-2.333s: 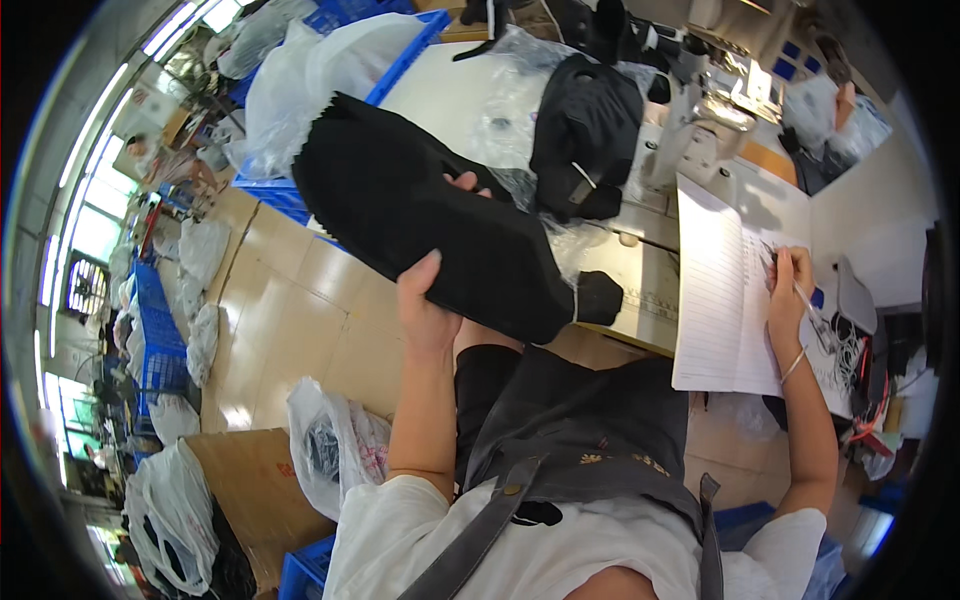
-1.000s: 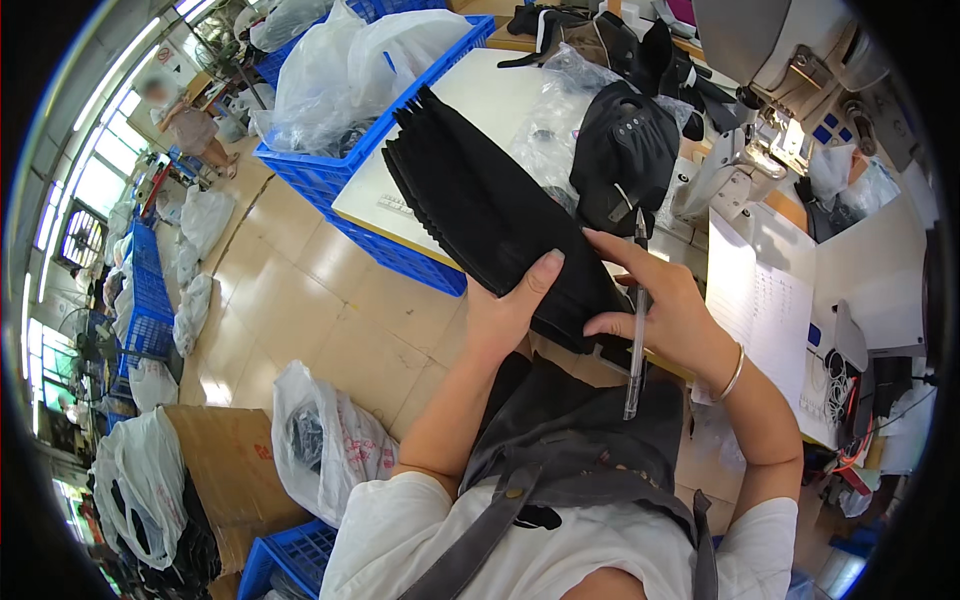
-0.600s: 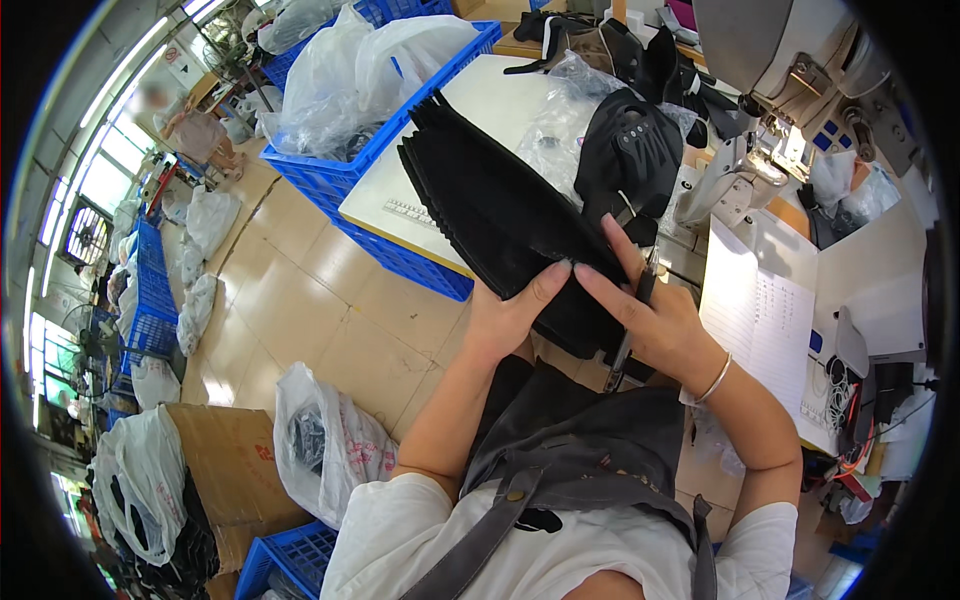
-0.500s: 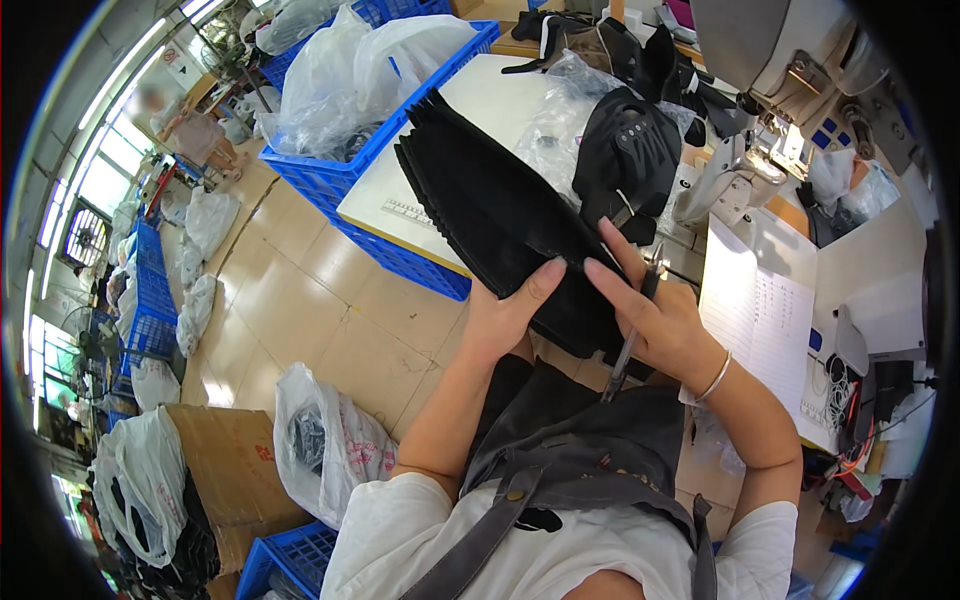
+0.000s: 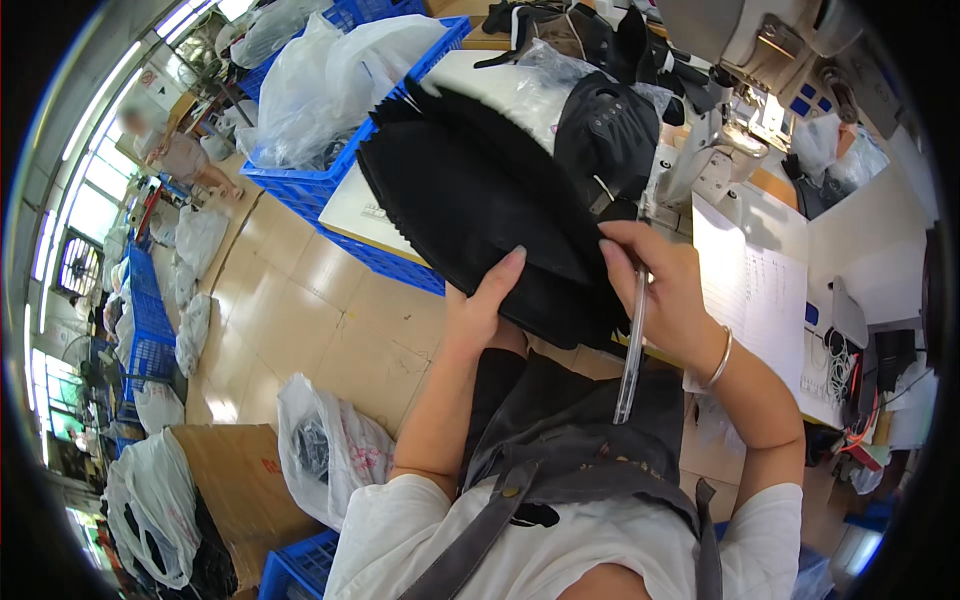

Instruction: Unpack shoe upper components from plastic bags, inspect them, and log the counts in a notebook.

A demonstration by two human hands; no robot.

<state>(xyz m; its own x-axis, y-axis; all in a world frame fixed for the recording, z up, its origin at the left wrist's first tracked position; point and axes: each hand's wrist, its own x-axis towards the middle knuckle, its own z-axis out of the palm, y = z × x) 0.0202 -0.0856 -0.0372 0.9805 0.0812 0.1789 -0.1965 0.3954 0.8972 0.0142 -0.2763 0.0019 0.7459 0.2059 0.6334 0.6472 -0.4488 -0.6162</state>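
Note:
A thick stack of black, curved flat pieces (image 5: 450, 180), fabric or leather, is held up over my lap, its far ends fanned apart. My left hand (image 5: 480, 310) grips the near left side, thumb on top and the other fingers hidden beneath. Between the fingers of my right hand (image 5: 665, 285) is a clear-barrelled pen (image 5: 630, 365), slanting down towards my apron. The right thumb and forefinger are at the stack's right edge; whether they pinch a layer I cannot tell. Beyond the stack, a black shoe upper (image 5: 605, 130) with cut-outs lies on the white table (image 5: 345, 210).
An open notebook (image 5: 770, 290) lies right of my right hand, near a sewing machine (image 5: 710, 150). A blue crate (image 5: 300, 185) of plastic bags stands left of the table. A white bag (image 5: 325, 440) and cardboard box (image 5: 235, 480) are lower left. Another person (image 5: 165, 150) is far left.
The stack has shifted left and its layers have spread wider. My right fingers have drawn back from its top face to its right edge, and the pen has turned steeper.

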